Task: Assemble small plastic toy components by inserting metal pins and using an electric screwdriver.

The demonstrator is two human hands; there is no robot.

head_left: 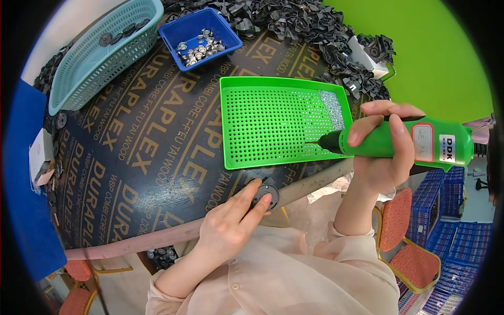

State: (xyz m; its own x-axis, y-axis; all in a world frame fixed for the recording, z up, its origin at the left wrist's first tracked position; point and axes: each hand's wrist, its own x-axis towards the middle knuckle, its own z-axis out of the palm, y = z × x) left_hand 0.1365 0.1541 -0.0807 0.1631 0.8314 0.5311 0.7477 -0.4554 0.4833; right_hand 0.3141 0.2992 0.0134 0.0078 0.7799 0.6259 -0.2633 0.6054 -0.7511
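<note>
My right hand [382,149] is wrapped around a green electric screwdriver [458,140] with a black nose. The screwdriver lies nearly level, and its thin bit points left over the green perforated tray [229,157]. Small silver screws [332,107] are heaped at the tray's right end, and more stand in its holes toward that side. By the table's near edge, my left hand [227,228] grips a round black plastic part [268,195] between thumb and fingers. Part of that piece is hidden under the fingers.
A blue bin [176,50] with silver round metal pieces stands at the back, beside a light teal basket [79,84] holding a few black parts. Black plastic parts [294,23] pile along the far edge around a white box [365,58]. Red chairs [415,265] stand below, right.
</note>
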